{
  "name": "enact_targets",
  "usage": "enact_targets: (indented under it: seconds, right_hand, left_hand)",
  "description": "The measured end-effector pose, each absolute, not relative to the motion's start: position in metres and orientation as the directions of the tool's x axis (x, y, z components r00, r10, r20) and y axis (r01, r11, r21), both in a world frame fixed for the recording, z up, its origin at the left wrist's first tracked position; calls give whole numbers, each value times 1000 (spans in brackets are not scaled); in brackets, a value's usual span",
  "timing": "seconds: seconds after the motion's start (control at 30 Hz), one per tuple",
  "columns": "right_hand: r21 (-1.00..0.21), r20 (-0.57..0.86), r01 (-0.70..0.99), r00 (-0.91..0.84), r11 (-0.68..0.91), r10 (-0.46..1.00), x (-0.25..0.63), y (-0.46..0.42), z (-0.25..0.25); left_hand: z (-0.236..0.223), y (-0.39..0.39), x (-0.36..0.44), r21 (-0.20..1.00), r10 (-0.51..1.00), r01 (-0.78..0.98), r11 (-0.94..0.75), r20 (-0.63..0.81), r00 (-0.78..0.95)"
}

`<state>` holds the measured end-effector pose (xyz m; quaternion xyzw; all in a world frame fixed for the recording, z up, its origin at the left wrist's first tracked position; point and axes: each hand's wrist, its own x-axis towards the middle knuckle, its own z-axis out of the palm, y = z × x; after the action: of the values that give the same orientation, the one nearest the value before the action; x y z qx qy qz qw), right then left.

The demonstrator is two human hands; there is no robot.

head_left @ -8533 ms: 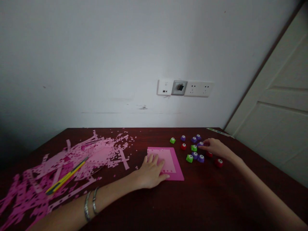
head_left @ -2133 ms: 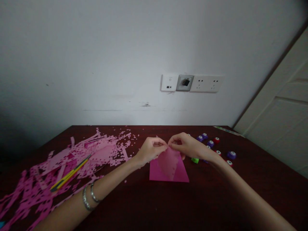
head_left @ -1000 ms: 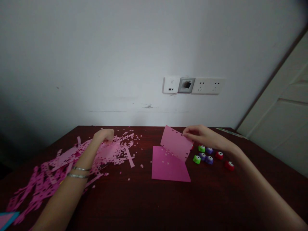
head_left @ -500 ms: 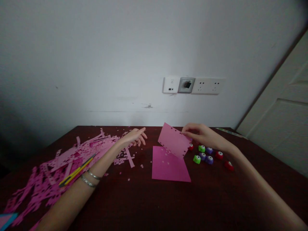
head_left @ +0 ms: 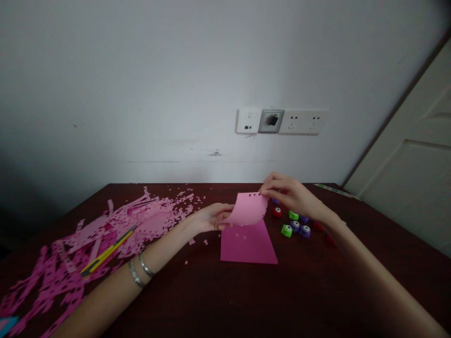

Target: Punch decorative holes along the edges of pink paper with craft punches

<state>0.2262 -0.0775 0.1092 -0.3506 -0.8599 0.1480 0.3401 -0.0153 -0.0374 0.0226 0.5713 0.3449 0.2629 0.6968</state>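
Presently, the left hand (head_left: 211, 218) and the right hand (head_left: 291, 193) hold a curved light pink sheet (head_left: 248, 210) above a darker pink sheet (head_left: 248, 247). Below them is a dark reddish-brown tabletop (head_left: 225, 300), with paper scraps (head_left: 155, 223) to their left and craft punches (head_left: 305, 231) to their right; beyond them stands a whitish wall (head_left: 176, 84) with power sockets (head_left: 303, 122).

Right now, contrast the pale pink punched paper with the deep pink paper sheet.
The pale pink punched paper curves, raised between the left hand and right hand; the deep pink paper sheet lies flat. The pale paper has edge holes; the deep sheet shows none. Both are pink.
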Motion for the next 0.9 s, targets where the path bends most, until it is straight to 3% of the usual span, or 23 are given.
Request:
enact_targets:
  seconds: [0.1, 0.4, 0.6, 0.7, 0.77, 0.83, 0.9]
  right_hand:
    - [-459, 520, 512, -508, 726, 687, 228, -75, 106]
    - [-286, 683, 558, -451, 779, 574, 221, -77, 102]
    - [-256, 720, 605, -401, 754, 566, 223, -75, 98]
    - [-375, 700, 581, -334, 723, 631, 225, -70, 93]
    - [-579, 629, 510, -217, 636, 747, 222, -65, 89]
    - [-808, 453, 363, -120, 464, 883, 218, -61, 83]
    - [-940, 238, 214, -150, 267, 959, 213, -57, 76]
  left_hand:
    - [33, -40, -16, 918, 686, 7, 397, -301, 663]
    - [35, -47, -9, 845, 585, -15, 535, -358, 728]
    - [45, -48, -14, 893, 733, -107, 438, -286, 617]
    - [52, -42, -20, 944, 846, -149, 294, -185, 501]
    - [53, -38, -24, 976, 917, -174, 130, -52, 395]
    - [52, -34, -27, 987, 956, -158, -29, 73, 285]
    - [49, -31, -29, 984, 967, -125, -124, 148, 207]
